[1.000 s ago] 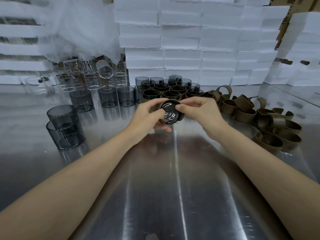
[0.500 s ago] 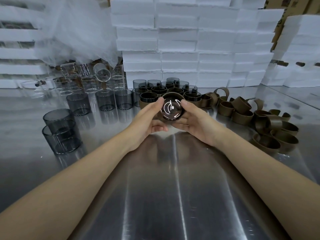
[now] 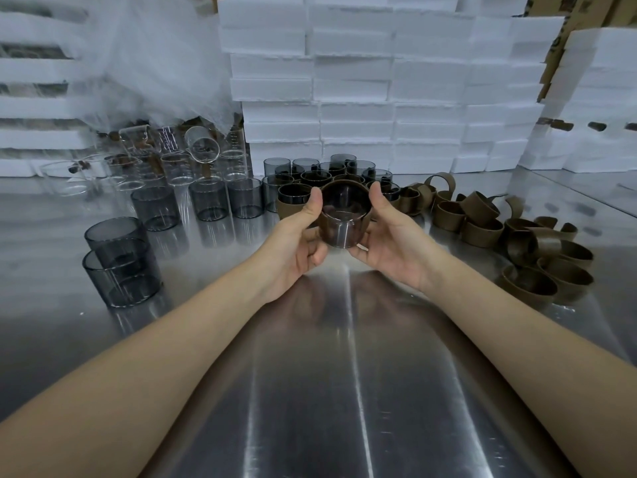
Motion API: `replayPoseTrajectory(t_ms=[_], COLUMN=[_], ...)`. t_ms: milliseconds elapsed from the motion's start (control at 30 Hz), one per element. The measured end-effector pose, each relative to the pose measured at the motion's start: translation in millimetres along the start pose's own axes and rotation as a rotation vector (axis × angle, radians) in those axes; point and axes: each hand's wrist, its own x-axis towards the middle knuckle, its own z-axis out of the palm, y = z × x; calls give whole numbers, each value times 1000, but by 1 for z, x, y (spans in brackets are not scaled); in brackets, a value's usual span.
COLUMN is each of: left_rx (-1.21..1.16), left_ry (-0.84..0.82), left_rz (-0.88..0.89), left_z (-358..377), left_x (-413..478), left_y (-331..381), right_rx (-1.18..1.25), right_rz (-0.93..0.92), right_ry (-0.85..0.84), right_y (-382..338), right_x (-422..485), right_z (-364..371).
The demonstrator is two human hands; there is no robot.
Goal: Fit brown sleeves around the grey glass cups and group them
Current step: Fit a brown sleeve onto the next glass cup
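Here left hand [image 3: 295, 243] and right hand [image 3: 391, 243] grip the sleeved cup [image 3: 342, 226] above the table [image 3: 344, 381].

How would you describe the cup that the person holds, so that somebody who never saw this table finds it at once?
Find the steel table in front of the wall of white foam boxes. Near its middle, before the group of sleeved cups, the left hand and the right hand grip one grey glass cup. It alone is held in hands, with a brown sleeve around it.
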Motion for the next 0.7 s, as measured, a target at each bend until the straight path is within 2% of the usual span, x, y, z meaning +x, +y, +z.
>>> replayPoseTrajectory(t_ms=[400, 700], left_rx=[-136, -112], left_ry=[11, 32], left_rz=[26, 139], left_z=[-1, -1], left_x=[5, 7], left_y=[-2, -13], right_rx=[188, 38], right_rz=[19, -39], right_ry=[82, 100], right_y=[-1, 5], right_x=[5, 3], right_z=[5, 2])
